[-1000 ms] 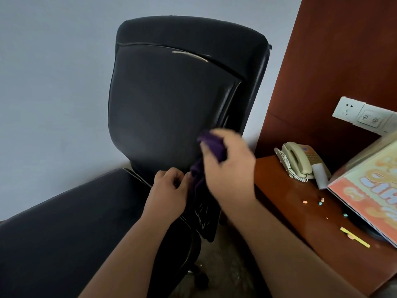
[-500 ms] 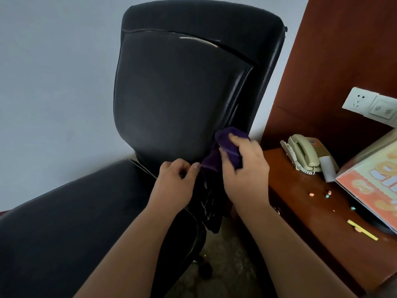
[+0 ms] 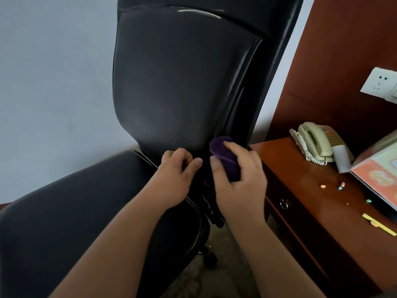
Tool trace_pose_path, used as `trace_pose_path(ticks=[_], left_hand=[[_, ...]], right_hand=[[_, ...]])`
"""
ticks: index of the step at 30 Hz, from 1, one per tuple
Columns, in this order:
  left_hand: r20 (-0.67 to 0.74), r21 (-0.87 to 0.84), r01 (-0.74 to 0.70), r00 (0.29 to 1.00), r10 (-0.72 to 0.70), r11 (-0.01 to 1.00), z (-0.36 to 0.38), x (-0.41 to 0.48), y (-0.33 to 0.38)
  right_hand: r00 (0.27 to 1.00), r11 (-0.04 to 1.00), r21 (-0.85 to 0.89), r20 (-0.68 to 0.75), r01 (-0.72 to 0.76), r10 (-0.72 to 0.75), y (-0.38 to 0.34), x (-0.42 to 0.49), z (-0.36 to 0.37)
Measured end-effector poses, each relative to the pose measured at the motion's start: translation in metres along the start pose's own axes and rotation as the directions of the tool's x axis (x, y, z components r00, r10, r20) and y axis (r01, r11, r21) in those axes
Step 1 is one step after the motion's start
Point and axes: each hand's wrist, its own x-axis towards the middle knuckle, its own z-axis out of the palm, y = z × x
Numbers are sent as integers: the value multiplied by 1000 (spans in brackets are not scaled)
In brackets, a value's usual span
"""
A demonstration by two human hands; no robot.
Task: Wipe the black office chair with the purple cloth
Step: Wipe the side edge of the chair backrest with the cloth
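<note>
Since the earlier frame the purple cloth (image 3: 225, 160) has been drawn lower, at frame centre, against the lower right edge of the black office chair (image 3: 182, 93). It is gripped, bunched, in the right hand (image 3: 238, 183). The left hand (image 3: 176, 179) is curled beside it; whether anything is held cannot be told. Wiping is judged underway, with seat (image 3: 75, 211) and upper backrest (image 3: 171, 50) likely left. The cloth's long axis runs upper left to lower right; the backrest stands upright.

reddish wooden desk (image 3: 290, 168) with a beige telephone (image 3: 315, 143), small coloured bits (image 3: 341, 186), a yellow strip (image 3: 380, 227)
</note>
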Motion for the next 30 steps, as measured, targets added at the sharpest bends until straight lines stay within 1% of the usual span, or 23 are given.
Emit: trace_pose_path(ticks=[2,4,7,10,12,14,16,19,22,23,24,27,30], left_hand=[[24,-24,-7,1000,7,1000,-2,-1,-2],[34,-49,-10,999,11,999,-3,-2,-4],[33,-55,9,999,-8,998,-3,-5,-2],[21,-48,29,999,-28,998,-2,-7,2],[12,-42,28,1000,-27,999,-2,-8,3],[16,-27,25,1000,-24,999,-2,-7,3],[23,-26,19,1000,-18,999,-3,-6,3],[22,-33,5,1000,-5,999,-4,-5,1],[18,-41,-3,1000,4,999,-4,-4,-1],[16,-43,-8,1000,8,999,-4,-4,0],[13,-44,-15,1000,16,999,-4,-4,-1],[12,-50,-30,999,30,998,-4,-3,-1],[25,-60,-27,999,28,998,-4,-2,-1]], right_hand=[[992,996,7,87,-91,90,-4,-8,10],[983,992,-14,136,-126,127,3,-23,16],[965,983,-30,190,-180,183,18,-45,19],[955,970,44,191,-239,227,26,-49,19],[974,976,90,129,-198,186,23,-40,15],[994,990,98,49,-100,96,16,-26,11],[1000,997,78,23,-21,19,10,-17,10],[997,996,76,67,41,-46,12,-26,14],[987,993,120,160,-6,-13,24,-47,19],[985,993,118,170,-20,0,26,-50,19],[988,994,109,155,-8,-9,26,-49,19],[994,993,70,55,96,-100,12,-30,19],[992,991,57,-27,121,-120,-7,-4,22]])
